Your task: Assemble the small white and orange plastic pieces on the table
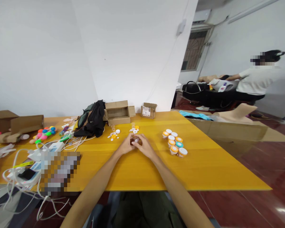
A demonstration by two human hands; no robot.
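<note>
Bare forearms (98, 180) nearest, running up from the bottom edge to frame centre. Both hands meet there: left hand (125, 145) and right hand (146, 147) curled in around a small clear, plastic-looking piece with white on it (136, 140), fingertips closed on it, just above the tabletop. Exact shape hidden by fingers.

Handling, my read: very light, thin stiff wall, slick; would crack or pop out if squeezed hard. Take it by the rim with fingertips, light opposed pinch, one hand steadying the side.

Just above the hands: pile of small white and orange plastic parts (134, 130); similar scatter (113, 137) to its left. Right of centre: cluster of small clear tubs with orange, white and teal round lids (174, 142), touching or nearly so. All on the yellow wood-look table (204, 171). Upper centre, by the wall: open brown cardboard box (119, 120). Upper right: person in a white top (258, 80), well apart.
</note>
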